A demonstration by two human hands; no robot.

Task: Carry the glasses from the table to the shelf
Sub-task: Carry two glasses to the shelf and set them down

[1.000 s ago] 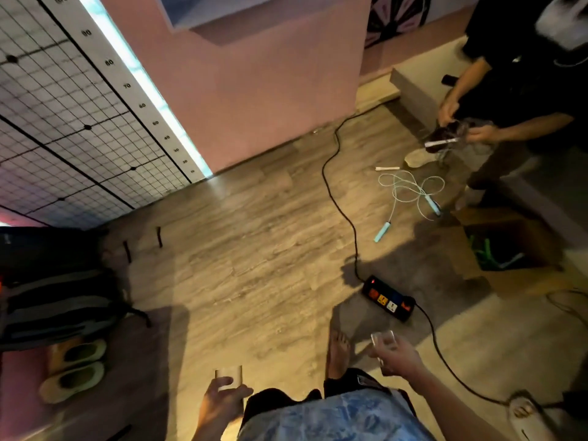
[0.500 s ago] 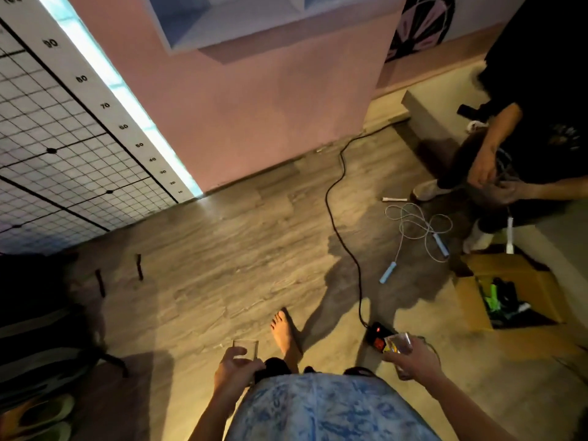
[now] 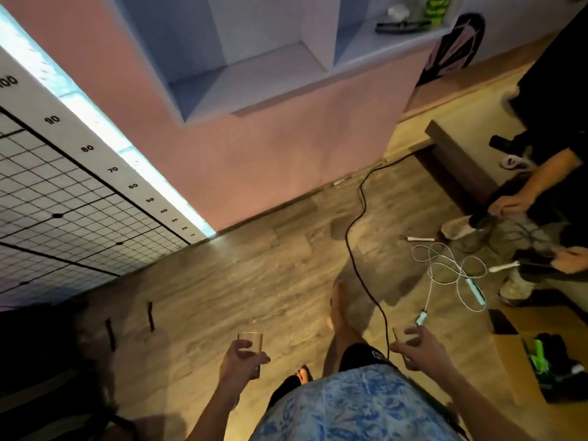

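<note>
Walking closer than half a second before, the person had brought the pale shelf [image 3: 254, 74] into fuller view above the pink wall, and the power strip had dropped out of sight. Two glasses were carried, one per hand. The left hand [image 3: 237, 361] was curled around the left glass [image 3: 251, 345], held upright over the wood floor [image 3: 238, 288]. The right hand [image 3: 420, 348] had its fingers closed loosely on the right glass [image 3: 403, 336], mostly hidden, beside the black cable [image 3: 362, 265]. One cardboard box [image 3: 521, 351] lay farthest right.
</note>
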